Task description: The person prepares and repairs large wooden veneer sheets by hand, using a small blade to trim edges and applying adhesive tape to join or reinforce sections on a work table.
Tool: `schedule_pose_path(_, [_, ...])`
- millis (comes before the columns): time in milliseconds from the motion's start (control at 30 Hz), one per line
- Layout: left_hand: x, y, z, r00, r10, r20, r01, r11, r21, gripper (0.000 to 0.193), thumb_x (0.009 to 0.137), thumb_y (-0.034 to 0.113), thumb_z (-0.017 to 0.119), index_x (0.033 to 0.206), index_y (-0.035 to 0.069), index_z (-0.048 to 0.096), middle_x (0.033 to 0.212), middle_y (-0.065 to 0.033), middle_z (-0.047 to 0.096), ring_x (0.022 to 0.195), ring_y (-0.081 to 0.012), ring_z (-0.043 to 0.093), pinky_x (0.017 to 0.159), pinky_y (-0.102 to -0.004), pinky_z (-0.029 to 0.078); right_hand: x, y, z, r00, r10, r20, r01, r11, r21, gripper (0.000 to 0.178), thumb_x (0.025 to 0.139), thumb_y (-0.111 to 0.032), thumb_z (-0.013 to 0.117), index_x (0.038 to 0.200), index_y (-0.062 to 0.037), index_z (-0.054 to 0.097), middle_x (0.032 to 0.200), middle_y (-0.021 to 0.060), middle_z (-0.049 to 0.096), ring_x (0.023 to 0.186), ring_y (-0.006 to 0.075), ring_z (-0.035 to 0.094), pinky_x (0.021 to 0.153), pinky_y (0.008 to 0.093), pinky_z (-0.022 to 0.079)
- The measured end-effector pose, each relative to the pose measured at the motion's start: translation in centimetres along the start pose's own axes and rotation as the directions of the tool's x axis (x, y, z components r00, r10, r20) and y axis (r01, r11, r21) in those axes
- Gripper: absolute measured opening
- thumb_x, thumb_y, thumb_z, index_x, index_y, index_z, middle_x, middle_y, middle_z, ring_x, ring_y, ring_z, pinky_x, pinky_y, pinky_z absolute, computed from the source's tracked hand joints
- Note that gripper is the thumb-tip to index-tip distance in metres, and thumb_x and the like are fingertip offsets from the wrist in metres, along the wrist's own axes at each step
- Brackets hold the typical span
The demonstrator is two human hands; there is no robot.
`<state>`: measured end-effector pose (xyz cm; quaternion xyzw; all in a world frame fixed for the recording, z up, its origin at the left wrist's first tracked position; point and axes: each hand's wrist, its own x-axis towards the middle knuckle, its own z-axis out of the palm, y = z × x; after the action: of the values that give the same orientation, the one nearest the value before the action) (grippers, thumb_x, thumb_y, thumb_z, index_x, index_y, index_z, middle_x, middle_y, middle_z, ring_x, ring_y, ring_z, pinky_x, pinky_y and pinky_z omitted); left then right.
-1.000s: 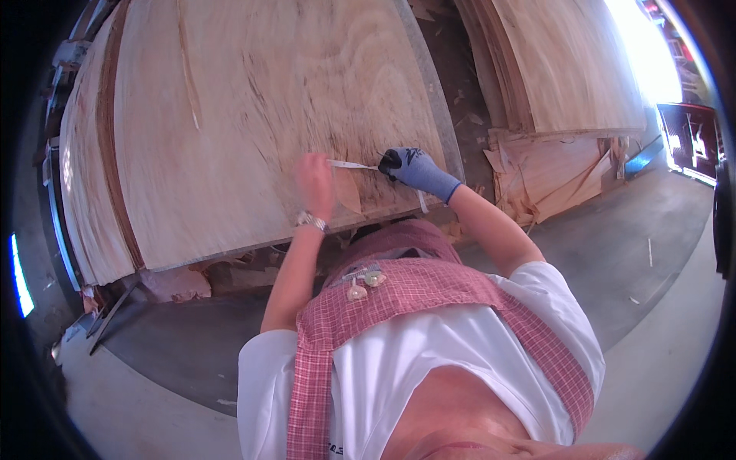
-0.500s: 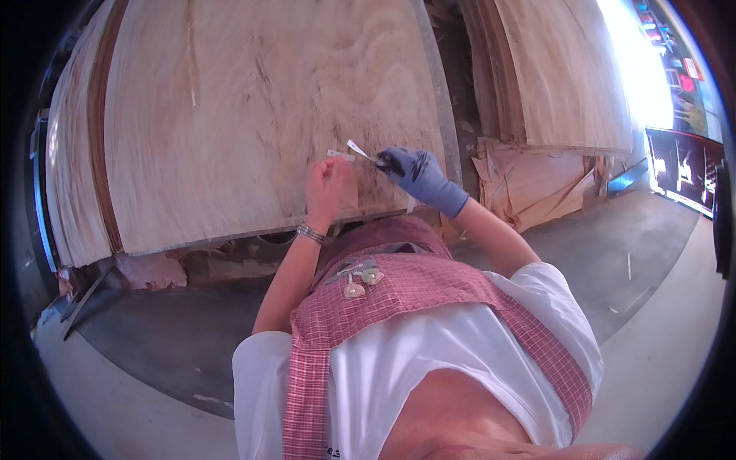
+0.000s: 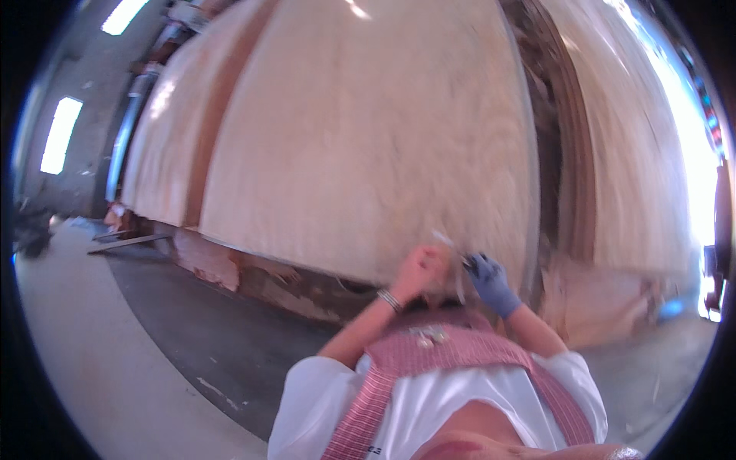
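Observation:
My left hand (image 3: 424, 268) is bare, with a bracelet at the wrist, and its fingers are curled closed over the near part of a broad pale wood sheet (image 3: 345, 146). Whatever it may pinch is hidden by the fingers and blur. Close on its right, my right hand (image 3: 492, 285) wears a blue-grey glove with dark fingertips, closed in a pinch. A thin white strip (image 3: 442, 238) sticks out toward the far left from the gloved fingertips. Both hands are low over the sheet, near its front edge.
More pale sheets (image 3: 636, 153) are stacked on the right beyond a dark gap, and another stack (image 3: 169, 146) stands on the left. Torn brown sheeting (image 3: 203, 257) hangs below the front edge. A dark mat (image 3: 230, 337) covers part of the floor.
The view has swung left, so both hands now appear lower and further right. Both stay closed and near each other. The white strip remains at the gloved fingers.

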<state>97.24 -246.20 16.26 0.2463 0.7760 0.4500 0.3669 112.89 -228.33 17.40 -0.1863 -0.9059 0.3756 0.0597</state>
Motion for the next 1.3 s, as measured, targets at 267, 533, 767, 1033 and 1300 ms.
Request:
schedule_pose_path(267, [1.5,-0.5,1.1,0.985,-0.056,0.164,0.082,0.985,-0.154,0.028,0.087,0.011,0.066,0.113,0.007,0.058,0.098,-0.0003,0.061,0.09,-0.0101,0.057,0.081,-0.0281,0.051,2.2,7.7,3.8,0.984,0.15,0.101,-0.165,0.972,0.168,0.023,0.093,-0.021,0.056,0.107,-0.0068,0.069,0.096,0.0137,0.072,0.085,0.0271,0.069,0.076,0.0398,0.053])
schedule_pose_path(533, [1.7,-1.8,0.9,0.985,0.07,0.156,-0.062,0.997,-0.051,0.038,0.09,-0.005,0.055,0.126,0.005,0.055,0.108,-0.0079,0.065,0.097,-0.015,0.063,0.086,-0.03,0.051,0.9,5.8,-2.0,0.996,0.054,0.064,-0.082,0.797,0.598,0.025,0.093,-0.023,0.063,0.108,-0.0036,0.066,0.097,0.0064,0.071,0.079,0.0185,0.066,0.071,0.0304,0.052])
schedule_pose_path(767, [2.3,-2.0,0.8,0.979,-0.023,0.2,0.059,0.983,-0.176,0.029,0.094,0.0,0.053,0.122,0.004,0.058,0.107,-0.0071,0.065,0.097,-0.0133,0.062,0.084,-0.0277,0.051,-6.9,4.7,-0.4,0.919,0.345,-0.192,-0.221,0.852,0.474,0.019,0.089,-0.009,0.063,0.106,-0.0014,0.067,0.096,0.0059,0.068,0.084,0.0155,0.063,0.075,0.0283,0.049])
schedule_pose_path(1033, [5.9,7.2,6.4,0.909,0.304,0.285,-0.377,0.891,0.252,0.026,0.092,0.003,0.055,0.117,0.005,0.061,0.112,-0.0108,0.063,0.102,-0.0212,0.062,0.083,-0.0305,0.05,-18.0,7.5,0.0,0.001,0.947,-0.321,0.115,0.319,0.941,0.019,0.099,-0.019,0.057,0.106,-0.0059,0.068,0.084,0.0013,0.068,0.06,0.0047,0.053,0.051,0.0212,0.04])
schedule_pose_path(1300, [9.9,12.2,20.2,0.405,0.64,0.653,-0.911,0.22,0.35,0.044,0.096,0.024,0.056,0.136,0.007,0.049,0.141,-0.0159,0.046,0.13,-0.0336,0.041,0.107,-0.0461,0.031,-27.0,11.6,20.6,-0.144,0.983,-0.115,-0.072,0.105,0.992,0.02,0.095,-0.017,0.06,0.11,-0.0054,0.066,0.088,0.0032,0.07,0.065,0.0104,0.06,0.055,0.0253,0.046])
